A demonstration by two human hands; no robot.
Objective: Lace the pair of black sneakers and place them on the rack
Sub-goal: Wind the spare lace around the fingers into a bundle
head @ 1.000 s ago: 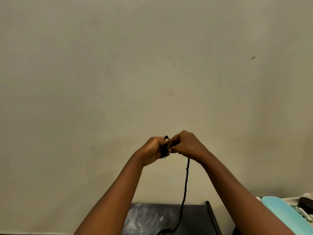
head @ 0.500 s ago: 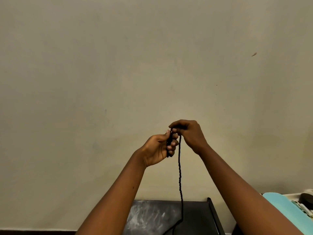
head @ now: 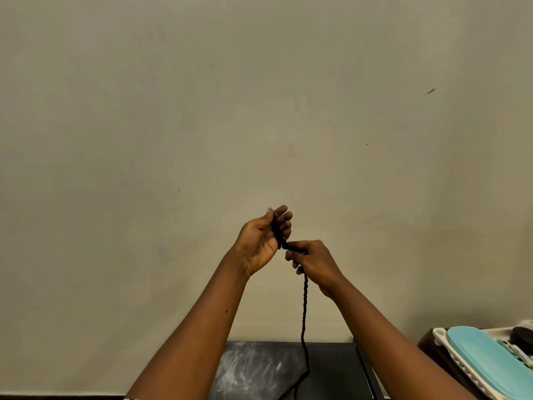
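Both hands are raised in front of a plain beige wall. My left hand (head: pixel 264 241) is palm up, its thumb and fingers curled round a wound bundle of black shoelace. Just below and to the right, my right hand (head: pixel 314 262) pinches the same black lace (head: pixel 304 313). From that hand the twisted lace hangs straight down and runs out of the bottom of the frame over a dark surface (head: pixel 331 368). No sneakers are in view.
The dark tabletop with pale smears (head: pixel 251 370) sits low in the middle against the wall. At the lower right a white slotted basket (head: pixel 461 368) holds a turquoise oval lid (head: pixel 490 359) and a dark round object (head: pixel 523 339).
My left hand has risen and turned palm up. My right hand has dropped from above the left to below and right of it, still on the lace.
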